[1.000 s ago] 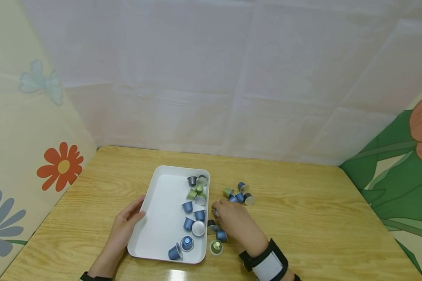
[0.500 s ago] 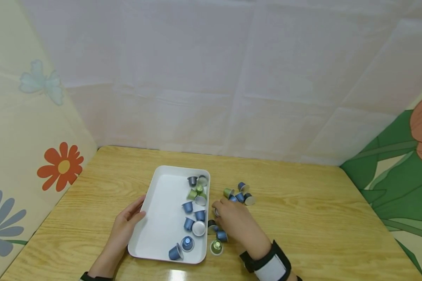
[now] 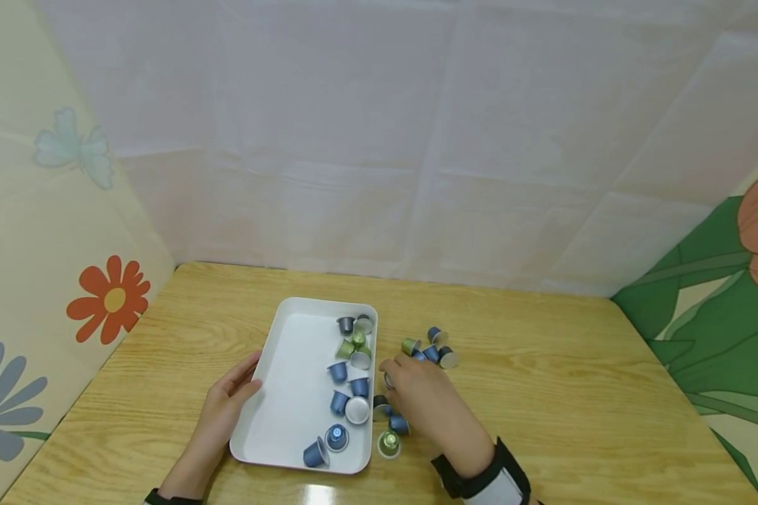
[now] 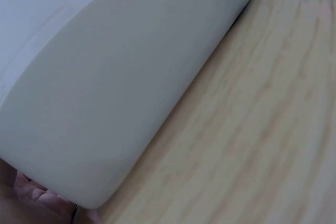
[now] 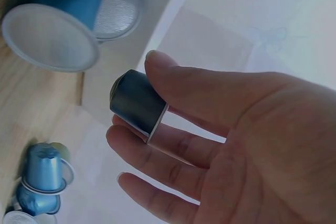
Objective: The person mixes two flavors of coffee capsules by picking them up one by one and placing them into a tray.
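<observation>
My right hand (image 3: 420,393) is just right of the white tray (image 3: 290,414). In the right wrist view its thumb and fingers pinch a dark coffee capsule (image 5: 138,100); the head view mostly hides it. At the tray's left side, my left hand (image 3: 224,407) grips the edge, thumb over the rim. The left wrist view is filled by the tray's outer wall (image 4: 105,87), the fingers (image 4: 47,198) showing only at the lower corner. Along the right half of the tray lie several capsules: blue ones (image 3: 337,372), green ones (image 3: 345,348) and a dark one (image 3: 345,325).
Loose capsules lie on the wooden table (image 3: 543,393) right of the tray: a blue one (image 3: 399,423) and a green one (image 3: 389,443) near my right wrist, and a cluster with a dark capsule (image 3: 448,357) farther back. A white cloth backdrop (image 3: 385,140) stands behind.
My right wrist and its band have shifted slightly down and to the right, while the fingers stay in nearly the same place. The left hand, tray and capsules look unchanged.
</observation>
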`<state>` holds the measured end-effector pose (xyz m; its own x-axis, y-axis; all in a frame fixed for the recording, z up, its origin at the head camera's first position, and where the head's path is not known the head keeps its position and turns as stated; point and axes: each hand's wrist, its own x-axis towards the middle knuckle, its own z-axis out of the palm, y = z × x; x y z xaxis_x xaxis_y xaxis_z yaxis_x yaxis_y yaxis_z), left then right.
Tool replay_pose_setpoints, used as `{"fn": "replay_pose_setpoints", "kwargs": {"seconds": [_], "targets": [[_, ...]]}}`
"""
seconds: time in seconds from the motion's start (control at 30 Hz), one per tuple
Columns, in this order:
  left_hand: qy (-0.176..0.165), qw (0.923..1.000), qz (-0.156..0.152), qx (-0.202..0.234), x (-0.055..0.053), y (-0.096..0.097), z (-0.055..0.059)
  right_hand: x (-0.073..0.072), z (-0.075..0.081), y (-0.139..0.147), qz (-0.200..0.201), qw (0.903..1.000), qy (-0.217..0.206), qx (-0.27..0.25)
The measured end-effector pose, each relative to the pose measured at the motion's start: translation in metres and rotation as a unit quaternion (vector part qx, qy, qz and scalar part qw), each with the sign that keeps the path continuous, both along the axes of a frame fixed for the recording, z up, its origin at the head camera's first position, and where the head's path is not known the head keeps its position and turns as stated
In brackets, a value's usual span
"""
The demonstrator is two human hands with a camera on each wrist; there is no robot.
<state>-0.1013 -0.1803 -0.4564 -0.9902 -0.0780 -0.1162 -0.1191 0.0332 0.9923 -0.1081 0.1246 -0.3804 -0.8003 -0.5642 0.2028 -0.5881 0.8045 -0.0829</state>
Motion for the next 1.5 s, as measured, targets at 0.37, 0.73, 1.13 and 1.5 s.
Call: {"fn": "replay_pose_setpoints", "kwargs": {"seconds": [0.37, 0.73, 1.13, 1.5], "targets": [[-0.005, 0.9998, 0.002, -0.018, -0.001, 0.000, 0.001, 0.011, 0.014, -0.005, 0.016, 0.9995, 0.026, -0.002], [-0.006, 0.9999, -0.005, -0.015, -0.001, 0.000, 0.001, 0.018, 0.017, -0.015, 0.023, 0.9994, 0.009, 0.023], [-0.005, 0.9999, -0.004, -0.013, -0.001, 0.001, 0.002, 0.026, 0.015, -0.030, 0.058, 0.9955, 0.030, 0.069], [-0.002, 0.9999, -0.003, -0.012, 0.000, 0.000, 0.001, 0.042, 0.003, -0.048, 0.117, 0.9876, 0.051, 0.091]]}}
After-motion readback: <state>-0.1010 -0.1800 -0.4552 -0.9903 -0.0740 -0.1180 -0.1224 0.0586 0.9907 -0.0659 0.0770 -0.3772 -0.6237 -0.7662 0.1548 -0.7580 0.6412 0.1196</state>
